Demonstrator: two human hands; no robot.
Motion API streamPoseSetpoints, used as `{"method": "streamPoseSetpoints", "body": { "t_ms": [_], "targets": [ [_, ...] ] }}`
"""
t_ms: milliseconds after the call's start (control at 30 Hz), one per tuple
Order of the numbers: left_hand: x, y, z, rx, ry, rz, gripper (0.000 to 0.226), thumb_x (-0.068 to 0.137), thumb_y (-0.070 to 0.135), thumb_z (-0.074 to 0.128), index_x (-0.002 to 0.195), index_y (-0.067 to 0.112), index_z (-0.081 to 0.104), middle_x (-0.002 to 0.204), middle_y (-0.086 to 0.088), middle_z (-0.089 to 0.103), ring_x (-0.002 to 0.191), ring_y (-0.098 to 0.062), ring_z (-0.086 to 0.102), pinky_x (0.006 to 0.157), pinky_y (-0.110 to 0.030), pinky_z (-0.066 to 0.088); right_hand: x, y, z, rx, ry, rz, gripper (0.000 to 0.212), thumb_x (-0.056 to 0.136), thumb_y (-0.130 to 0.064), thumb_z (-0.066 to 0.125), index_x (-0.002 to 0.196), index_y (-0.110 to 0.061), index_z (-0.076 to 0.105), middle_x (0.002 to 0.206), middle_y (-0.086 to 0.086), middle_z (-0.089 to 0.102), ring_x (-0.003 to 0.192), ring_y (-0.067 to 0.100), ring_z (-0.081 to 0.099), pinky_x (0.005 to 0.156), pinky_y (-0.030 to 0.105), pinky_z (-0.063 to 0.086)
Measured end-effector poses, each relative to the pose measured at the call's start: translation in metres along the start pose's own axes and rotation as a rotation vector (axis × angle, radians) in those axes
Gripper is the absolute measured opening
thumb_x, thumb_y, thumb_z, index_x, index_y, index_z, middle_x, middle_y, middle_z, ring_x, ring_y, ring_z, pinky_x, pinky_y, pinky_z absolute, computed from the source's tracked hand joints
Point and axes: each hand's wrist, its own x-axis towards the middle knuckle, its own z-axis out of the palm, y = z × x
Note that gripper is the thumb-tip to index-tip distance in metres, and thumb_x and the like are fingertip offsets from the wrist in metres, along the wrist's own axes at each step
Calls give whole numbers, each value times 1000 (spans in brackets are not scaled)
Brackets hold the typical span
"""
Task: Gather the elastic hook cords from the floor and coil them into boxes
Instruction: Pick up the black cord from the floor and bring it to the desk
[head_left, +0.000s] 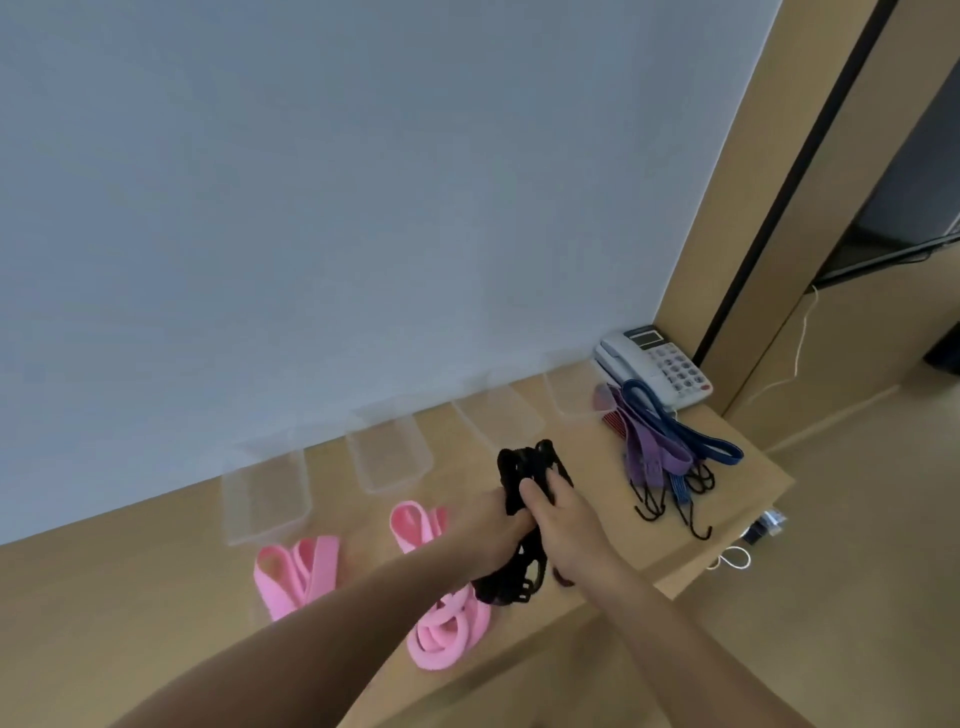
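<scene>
Against the far wall (311, 208), a wooden desktop (156, 597) is seen with a row of clear boxes (389, 486) set along its far edge; nothing is seen inside them. Pink cords (296, 571) are spread in loose loops at the near left, and purple and blue cords (660, 452) are heaped at the right, just beside a telephone (660, 364), with their black hooks turned toward the near edge. Between these heaps, above the desktop, a black cord bundle (524, 467) is held by both hands: the left hand (493, 535) is curled round its middle and the right hand (566, 519) is wrapped over it from the right, thumb pressed on the strands. Trouble is judged likely if either grip is eased early, since the stretchy folds could spring apart. Its dangling near end could also snag the pink loops beneath it, and a light box could be pushed aside during loading. The bundle's long axis is laid near to far, its far end tipped slightly right toward the boxes. Which end bears the hooks cannot be told.
</scene>
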Motion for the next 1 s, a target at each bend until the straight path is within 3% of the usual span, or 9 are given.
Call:
{"method": "streamPoseSetpoints", "body": {
  "t_ms": [67,233,333,467,567,667,733,833,1000],
  "targets": [
    [18,6,21,-21,-19,-72,14,94,27,49,83,26,58,79,3,66,69,-9,62,59,-16,50,19,12,-22,-57,-50,60,31,100,-35,44,126,-25,58,111,-7,64,109,13,59,98,37,49],
    [58,11,43,-576,30,-358,34,92,28,43,107,4,62,89,-16,66,83,-29,65,82,-42,55,72,30,-56,-196,-105,98,28,97,-29,48,100,-7,65,97,14,68,91,28,65,84,46,52],
    [81,5,52,-690,123,-432,33,93,28,39,101,7,63,83,-11,66,80,-26,63,76,-39,55,103,36,-59,-287,-117,80,29,95,-28,50,94,-3,65,92,16,69,86,30,65,76,44,52],
    [93,-6,58,-445,183,-425,25,90,23,35,94,13,58,86,-9,63,79,-25,60,72,-40,53,131,56,-55,-419,-180,110,27,94,-30,54,93,-5,65,89,11,68,84,27,63,70,35,48],
    [90,-17,58,-225,211,-411,15,87,21,39,93,19,53,93,-8,64,84,-24,63,71,-37,55,142,71,-53,-483,-224,87,16,90,-29,61,101,-17,63,95,-2,66,91,21,63,74,31,49],
    [88,-36,64,50,250,-390,30,89,17,43,117,14,50,120,-9,52,105,-27,55,91,-40,50,139,82,-48,-491,-178,7,56,88,-30,68,138,-19,47,126,-3,55,114,19,58,92,30,49],
    [86,-44,70,151,232,-351,44,92,20,44,136,18,44,133,-7,43,118,-30,48,103,-44,43,134,87,-47,-540,-101,-86,64,87,-31,69,144,-21,41,132,-4,46,114,15,55,93,28,48],
    [86,-47,73,240,175,-349,37,93,21,41,129,18,47,132,-10,45,118,-31,47,103,-43,42,129,97,-44,-656,-170,-182,53,89,-32,68,138,-26,48,130,-6,49,105,11,55,87,24,49],
    [94,-41,55,226,63,-383,26,94,22,41,114,14,54,114,-11,57,99,-28,57,89,-41,51,130,102,-40,-746,-232,-173,48,94,-29,61,139,-21,48,134,-2,51,121,18,51,96,28,46]
  ]
}}
